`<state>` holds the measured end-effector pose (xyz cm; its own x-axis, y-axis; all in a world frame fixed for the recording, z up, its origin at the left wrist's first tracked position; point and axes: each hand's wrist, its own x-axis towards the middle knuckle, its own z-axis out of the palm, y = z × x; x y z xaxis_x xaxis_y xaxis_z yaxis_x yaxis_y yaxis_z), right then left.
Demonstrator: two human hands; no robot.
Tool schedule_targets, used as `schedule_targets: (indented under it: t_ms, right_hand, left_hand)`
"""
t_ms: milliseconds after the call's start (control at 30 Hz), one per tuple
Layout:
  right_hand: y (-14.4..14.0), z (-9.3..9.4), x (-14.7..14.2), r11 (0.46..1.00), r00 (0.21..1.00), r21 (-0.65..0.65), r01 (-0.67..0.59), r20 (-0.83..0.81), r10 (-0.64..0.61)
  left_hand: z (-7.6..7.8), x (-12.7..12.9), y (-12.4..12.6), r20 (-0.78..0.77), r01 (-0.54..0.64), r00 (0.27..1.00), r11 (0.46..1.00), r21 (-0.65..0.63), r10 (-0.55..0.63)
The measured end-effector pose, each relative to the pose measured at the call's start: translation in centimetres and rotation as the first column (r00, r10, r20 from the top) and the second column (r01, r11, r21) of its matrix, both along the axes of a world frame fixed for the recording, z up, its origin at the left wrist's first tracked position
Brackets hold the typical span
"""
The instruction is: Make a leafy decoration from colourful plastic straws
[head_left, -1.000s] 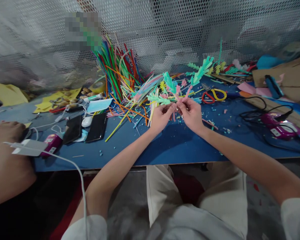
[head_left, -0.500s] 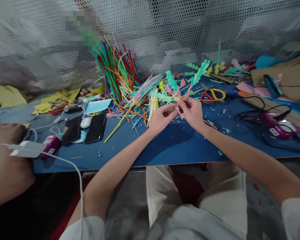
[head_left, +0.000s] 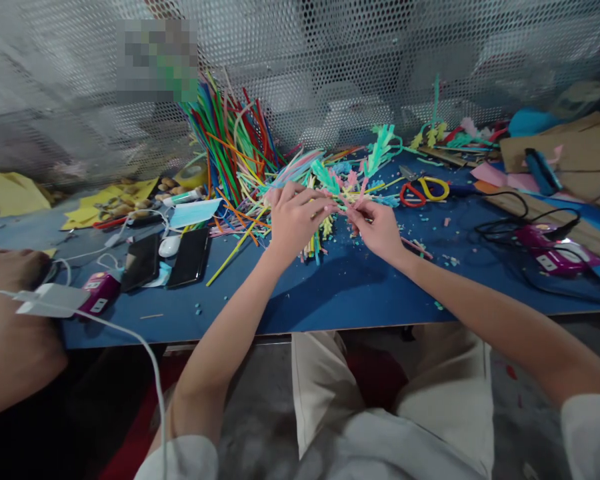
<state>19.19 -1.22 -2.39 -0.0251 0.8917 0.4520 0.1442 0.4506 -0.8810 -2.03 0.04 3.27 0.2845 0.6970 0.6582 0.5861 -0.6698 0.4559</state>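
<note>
Green and pink, the fuzzy sprig (head_left: 379, 152) is held over the tabletop (head_left: 330, 300); I judge it light, soft and bendy, best taken by its pink stem (head_left: 363, 189). I see the right hand (head_left: 379, 228) pinching that stem between its fingers, while the left hand (head_left: 296, 219) bunches its fingers beside it, their grip too obscured for me to tell.

Head view (facing forward and down)

Blue table (head_left: 340, 300): coloured stems (head_left: 233, 153), red-yellow scissors (head_left: 422, 187), two phones (head_left: 189, 258), mask (head_left: 194, 213).
</note>
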Motion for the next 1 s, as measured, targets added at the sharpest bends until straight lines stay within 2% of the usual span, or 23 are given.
schedule_targets:
  t_ms: [100,200,300,400,500,633,667,767,867,933,1000]
  right_hand:
    - [-0.3,0.5,-0.1,0.999,0.998,-0.01,-0.042,0.042,0.043]
    - [-0.9,1.4,-0.1,0.994,0.991,-0.035,-0.102,0.083,0.105]
    - [-1.5,2.1,0.0,0.982,0.975,-0.056,-0.181,0.12,0.187]
    - [-1.9,2.6,0.0,0.952,0.949,-0.087,-0.294,0.092,0.302]
    - [-2.0,3.0,0.0,0.913,0.922,-0.132,-0.386,-0.024,0.386]
    - [-2.1,3.2,-0.3,0.879,0.893,-0.185,-0.439,-0.198,0.404]
    - [-2.1,3.1,-0.3,0.876,0.888,-0.195,-0.442,-0.231,0.397]
    - [-2.0,2.8,-0.2,0.868,0.867,-0.206,-0.452,-0.329,0.374]
    - [-1.5,2.6,0.1,0.866,0.842,-0.207,-0.455,-0.415,0.344]
    - [-1.0,2.5,0.3,0.883,0.845,-0.214,-0.418,-0.447,0.292]
    - [-0.5,2.3,0.4,0.909,0.859,-0.223,-0.353,-0.463,0.22]
  left_hand:
    - [1.4,-1.0,0.5,0.104,0.13,0.989,0.969,-0.209,-0.11]
    - [2.5,-2.5,0.6,0.222,0.248,0.962,0.848,-0.468,-0.159]
    - [2.8,-3.8,0.8,0.243,0.256,0.962,0.729,-0.634,-0.126]
    - [2.3,-4.5,1.2,0.289,0.294,0.949,0.692,-0.659,-0.128]
    - [1.5,-4.5,1.8,0.387,0.386,0.909,0.659,-0.646,-0.154]
    - [0.3,-3.9,2.4,0.469,0.486,0.867,0.497,-0.719,-0.17]
    - [-0.1,-3.7,2.5,0.485,0.5,0.858,0.483,-0.719,-0.166]
    - [-1.5,-2.6,2.4,0.531,0.521,0.834,0.531,-0.669,-0.149]
    - [-2.5,-1.0,1.8,0.556,0.538,0.818,0.54,-0.647,-0.149]
    - [-2.8,0.2,1.2,0.57,0.533,0.814,0.539,-0.653,-0.113]
    - [-2.8,1.3,0.5,0.558,0.5,0.826,0.563,-0.659,-0.081]
